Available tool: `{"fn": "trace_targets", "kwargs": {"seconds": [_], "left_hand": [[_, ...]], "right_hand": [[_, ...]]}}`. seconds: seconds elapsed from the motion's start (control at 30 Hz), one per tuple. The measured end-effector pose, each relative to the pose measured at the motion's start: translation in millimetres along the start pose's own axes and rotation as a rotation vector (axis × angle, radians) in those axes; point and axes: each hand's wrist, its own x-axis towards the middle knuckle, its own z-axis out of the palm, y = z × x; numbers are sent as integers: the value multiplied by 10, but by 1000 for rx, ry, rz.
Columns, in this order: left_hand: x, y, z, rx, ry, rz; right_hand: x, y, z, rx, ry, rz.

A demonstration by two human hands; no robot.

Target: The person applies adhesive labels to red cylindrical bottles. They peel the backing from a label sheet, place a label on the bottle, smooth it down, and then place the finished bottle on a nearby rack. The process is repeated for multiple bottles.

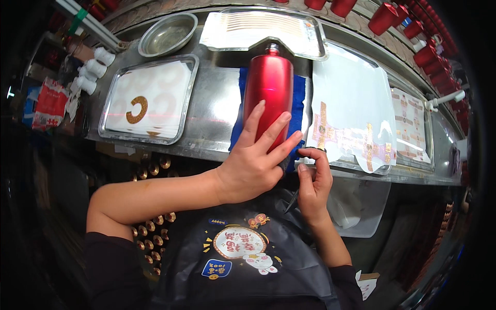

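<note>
A glossy red metal bottle point(269, 77) lies on a blue cloth point(298, 98) in front of me, its bare threaded neck pointing away. My left hand point(250, 168) grips its lower part from above, fingers spread over the red side. Close to the bottle's base is my right hand point(316, 188), thumb and forefinger curled toward each other. A thin dark pointed tool point(292, 200) shows below its fingers; how it is held is partly hidden. To the right, a tray point(382, 170) bears white backing sheets with gold-and-pink decals point(369, 147).
On the left a metal tray point(188, 98) carries sheets and a gold C-shaped decal point(137, 109). Behind it stands a round metal bowl point(168, 35). A tray of striped sheets point(263, 28) lies beyond the bottle. More red bottles point(383, 19) line the far right.
</note>
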Motion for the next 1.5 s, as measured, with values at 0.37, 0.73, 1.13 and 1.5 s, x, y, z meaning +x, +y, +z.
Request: {"fn": "trace_targets", "kwargs": {"seconds": [0.37, 0.73, 1.13, 1.5], "left_hand": [[-156, -134, 367, 14, 179, -164], [-715, -177, 618, -403, 311, -483], [-282, -129, 433, -146, 225, -257], [-371, -154, 453, -274, 233, -260]], "right_hand": [[-167, -47, 245, -70, -31, -288], [-205, -23, 235, -131, -119, -227], [-74, -83, 154, -283, -3, -683], [287, 120, -953, -472, 247, -212]]}}
